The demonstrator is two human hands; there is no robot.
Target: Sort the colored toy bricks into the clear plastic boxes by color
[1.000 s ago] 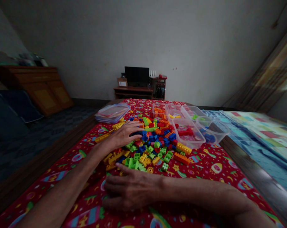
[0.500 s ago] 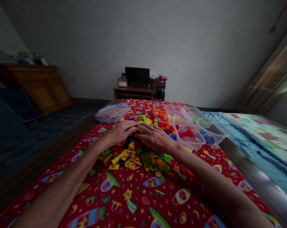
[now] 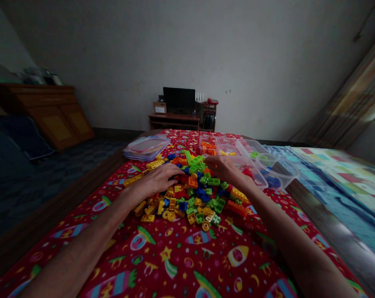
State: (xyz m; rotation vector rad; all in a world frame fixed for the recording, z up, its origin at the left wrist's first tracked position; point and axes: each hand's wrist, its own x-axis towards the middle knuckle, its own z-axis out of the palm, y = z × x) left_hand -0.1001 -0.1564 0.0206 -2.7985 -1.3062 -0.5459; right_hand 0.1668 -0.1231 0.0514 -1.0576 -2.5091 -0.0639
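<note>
A heap of toy building blocks [image 3: 202, 193] in yellow, green, blue, red and orange lies on the table in front of me. My left hand [image 3: 164, 177] rests at the left side of the heap, thumb and fingers apart, fingertips touching the blocks. On the far right side, my right hand [image 3: 221, 167] hovers by the clear boxes, its fingers curled in; whatever they hold is hidden. Light green blocks [image 3: 195, 163] top the heap between my hands. Behind my right wrist, a clear box [image 3: 261, 181] with red blocks is partly covered.
Clear plastic lids [image 3: 146, 147] are stacked at the left. A small box with orange blocks [image 3: 208, 147] and a round tub [image 3: 291, 171] with blue blocks stand at the right. A red patterned cloth [image 3: 187, 260] covers the table. A bed [image 3: 339, 178] adjoins on the right.
My right hand has moved right and away from the heap's middle toward the clear boxes, uncovering green, blue and orange blocks. My left hand has shifted slightly, its thumb now apart from the fingers.
</note>
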